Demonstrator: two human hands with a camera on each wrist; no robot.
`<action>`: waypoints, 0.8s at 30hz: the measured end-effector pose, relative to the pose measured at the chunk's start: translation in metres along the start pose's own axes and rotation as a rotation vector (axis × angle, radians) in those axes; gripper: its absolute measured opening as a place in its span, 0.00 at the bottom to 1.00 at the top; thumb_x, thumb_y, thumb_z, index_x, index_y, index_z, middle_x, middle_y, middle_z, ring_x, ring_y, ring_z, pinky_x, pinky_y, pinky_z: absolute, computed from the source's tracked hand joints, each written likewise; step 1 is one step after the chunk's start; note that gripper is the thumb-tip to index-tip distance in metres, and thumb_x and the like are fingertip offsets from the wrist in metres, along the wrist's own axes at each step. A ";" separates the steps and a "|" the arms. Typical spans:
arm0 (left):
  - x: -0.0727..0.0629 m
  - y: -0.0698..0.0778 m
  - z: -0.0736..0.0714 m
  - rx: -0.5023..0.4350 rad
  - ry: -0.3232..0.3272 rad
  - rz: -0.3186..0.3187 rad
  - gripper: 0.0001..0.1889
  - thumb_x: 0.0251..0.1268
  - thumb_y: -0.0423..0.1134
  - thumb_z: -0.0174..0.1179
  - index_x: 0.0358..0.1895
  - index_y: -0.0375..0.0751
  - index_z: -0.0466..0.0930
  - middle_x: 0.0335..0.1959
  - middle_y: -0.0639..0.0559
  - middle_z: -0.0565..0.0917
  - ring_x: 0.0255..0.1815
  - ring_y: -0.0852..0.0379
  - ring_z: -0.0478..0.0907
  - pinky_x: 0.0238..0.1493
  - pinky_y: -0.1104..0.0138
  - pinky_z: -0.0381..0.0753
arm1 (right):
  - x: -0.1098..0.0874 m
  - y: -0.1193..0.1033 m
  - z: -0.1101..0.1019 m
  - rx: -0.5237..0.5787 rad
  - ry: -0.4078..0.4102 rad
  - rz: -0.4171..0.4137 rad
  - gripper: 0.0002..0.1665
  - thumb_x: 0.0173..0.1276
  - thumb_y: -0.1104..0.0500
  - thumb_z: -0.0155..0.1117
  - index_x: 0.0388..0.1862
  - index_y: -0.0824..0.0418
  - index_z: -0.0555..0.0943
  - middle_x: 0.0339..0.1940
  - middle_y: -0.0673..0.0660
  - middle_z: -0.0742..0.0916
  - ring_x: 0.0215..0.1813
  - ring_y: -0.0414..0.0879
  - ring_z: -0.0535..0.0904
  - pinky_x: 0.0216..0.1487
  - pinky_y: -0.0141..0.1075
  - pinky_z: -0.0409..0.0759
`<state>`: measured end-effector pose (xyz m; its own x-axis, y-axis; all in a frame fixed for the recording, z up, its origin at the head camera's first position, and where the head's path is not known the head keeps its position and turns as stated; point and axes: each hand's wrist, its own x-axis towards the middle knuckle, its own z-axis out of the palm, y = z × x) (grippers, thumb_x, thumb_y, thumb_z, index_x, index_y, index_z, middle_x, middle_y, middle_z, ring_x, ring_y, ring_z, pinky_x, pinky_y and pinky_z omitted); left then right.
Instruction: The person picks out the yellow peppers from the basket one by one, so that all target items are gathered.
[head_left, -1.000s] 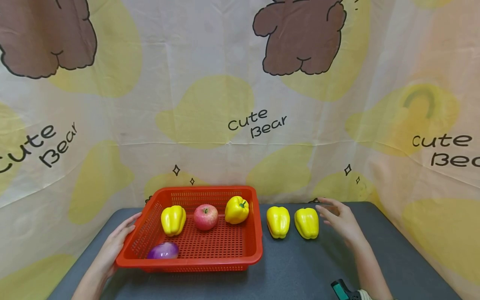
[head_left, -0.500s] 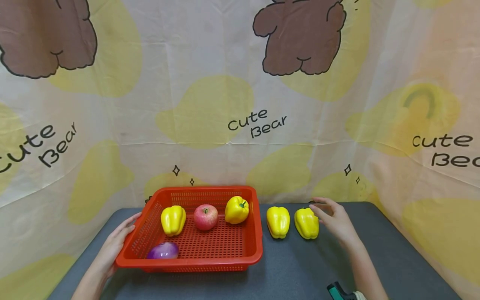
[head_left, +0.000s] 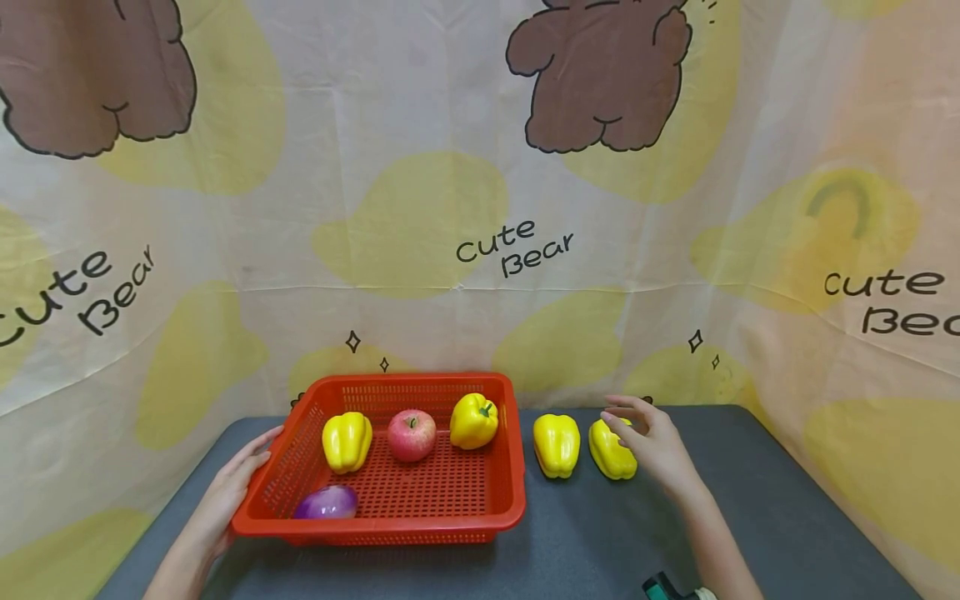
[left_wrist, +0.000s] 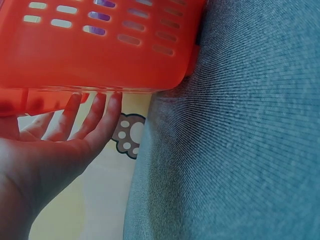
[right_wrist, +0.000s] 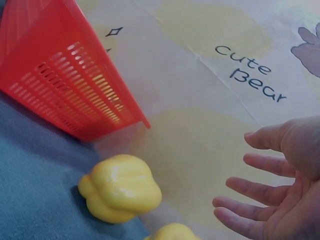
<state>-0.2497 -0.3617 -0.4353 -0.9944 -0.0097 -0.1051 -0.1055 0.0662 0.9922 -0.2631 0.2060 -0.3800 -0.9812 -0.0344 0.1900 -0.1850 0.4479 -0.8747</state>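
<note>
My left hand (head_left: 227, 492) rests against the left side of a red plastic basket (head_left: 435, 525). In the left wrist view its fingers (left_wrist: 102, 120) reach up with their tips at the basket wall, just under the rim. My right hand (head_left: 660, 446) hovers over the rightmost yellow bell pepper (head_left: 611, 454) and partly covers it in the head view. Spread fingers (right_wrist: 257, 190) with nothing between them show in the right wrist view. Another yellow bell pepper (head_left: 557, 446) lies between that one and the basket.
Inside the basket are a yellow bell pepper (head_left: 347, 442) at the left, a red apple (head_left: 412, 435), a yellow bell pepper (head_left: 474, 421) at the right and a purple onion (head_left: 327, 502) in front. A printed cloth (head_left: 420, 208) hangs behind the grey table (head_left: 750, 500).
The right hand has moved left, from beside the rightmost bell pepper to over it. The left hand, the basket and what lies in it have stayed in place.
</note>
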 end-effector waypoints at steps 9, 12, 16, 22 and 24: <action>0.000 0.000 0.000 0.006 0.004 0.000 0.31 0.90 0.51 0.37 0.87 0.48 0.46 0.50 0.75 0.80 0.51 0.66 0.84 0.53 0.61 0.89 | -0.002 -0.007 0.009 0.036 -0.001 -0.011 0.28 0.82 0.57 0.62 0.74 0.69 0.73 0.67 0.72 0.81 0.64 0.68 0.83 0.61 0.52 0.85; -0.001 0.000 0.001 0.001 0.003 0.002 0.31 0.90 0.51 0.37 0.87 0.48 0.46 0.50 0.75 0.81 0.51 0.66 0.85 0.52 0.61 0.89 | -0.003 -0.010 0.012 0.052 -0.002 -0.016 0.28 0.81 0.57 0.63 0.74 0.69 0.73 0.66 0.72 0.81 0.63 0.67 0.83 0.61 0.53 0.85; -0.001 0.001 0.000 -0.007 0.002 0.004 0.30 0.90 0.51 0.38 0.86 0.49 0.47 0.50 0.75 0.81 0.51 0.65 0.85 0.52 0.61 0.89 | -0.004 -0.013 0.016 0.054 -0.003 -0.021 0.27 0.81 0.57 0.63 0.73 0.68 0.74 0.66 0.71 0.82 0.64 0.66 0.83 0.61 0.52 0.86; -0.002 0.001 0.001 -0.004 -0.006 0.012 0.30 0.90 0.50 0.38 0.87 0.48 0.47 0.51 0.75 0.81 0.51 0.65 0.85 0.52 0.61 0.89 | -0.009 -0.021 0.020 0.036 0.000 -0.034 0.25 0.81 0.57 0.63 0.71 0.65 0.77 0.65 0.68 0.83 0.61 0.63 0.85 0.59 0.48 0.87; -0.002 0.001 0.001 -0.007 -0.008 0.016 0.30 0.90 0.50 0.38 0.86 0.48 0.47 0.51 0.75 0.81 0.51 0.65 0.85 0.52 0.62 0.89 | -0.010 -0.024 0.021 0.034 0.002 -0.040 0.24 0.81 0.57 0.64 0.71 0.64 0.78 0.64 0.67 0.84 0.59 0.61 0.86 0.58 0.45 0.87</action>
<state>-0.2476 -0.3607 -0.4345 -0.9959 -0.0011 -0.0901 -0.0900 0.0594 0.9942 -0.2503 0.1774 -0.3705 -0.9729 -0.0498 0.2260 -0.2259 0.4157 -0.8810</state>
